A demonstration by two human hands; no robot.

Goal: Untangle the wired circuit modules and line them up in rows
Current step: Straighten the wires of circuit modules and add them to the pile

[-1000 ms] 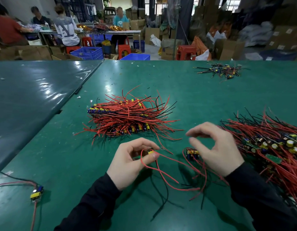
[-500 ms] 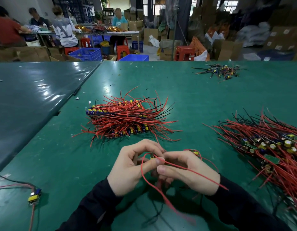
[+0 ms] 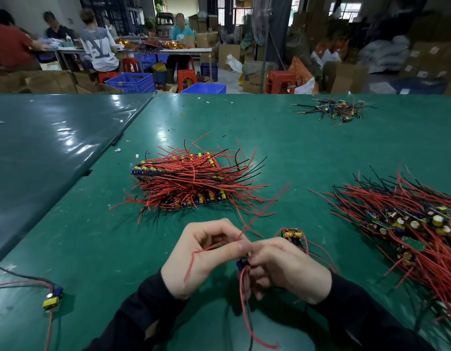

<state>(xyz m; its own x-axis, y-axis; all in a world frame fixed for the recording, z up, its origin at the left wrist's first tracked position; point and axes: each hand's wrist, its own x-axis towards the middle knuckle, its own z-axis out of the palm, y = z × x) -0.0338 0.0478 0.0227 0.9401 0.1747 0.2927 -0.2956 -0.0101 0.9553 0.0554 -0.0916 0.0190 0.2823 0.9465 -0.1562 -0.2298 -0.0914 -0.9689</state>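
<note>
My left hand (image 3: 206, 257) and my right hand (image 3: 287, 269) meet over the near middle of the green table (image 3: 282, 138). Between them sits a small blue circuit module (image 3: 242, 264), gripped by both, its red wires (image 3: 244, 307) hanging down toward me. A red wire loops across my left palm, and one blurred wire sticks up to the right. A second module (image 3: 291, 235) lies just behind my right hand. The lined-up rows of modules (image 3: 184, 181) lie beyond my hands. A tangled pile (image 3: 406, 221) spreads at the right.
A single module with wires (image 3: 52, 298) lies at the near left. A small heap of modules (image 3: 333, 110) sits far right on the table. A darker table (image 3: 42, 153) adjoins on the left. Several people sit at a far bench among crates and boxes.
My right hand came from the pile side to join the left. Both hands now hold one module lower and closer to me, and a wire has whipped upward.
</note>
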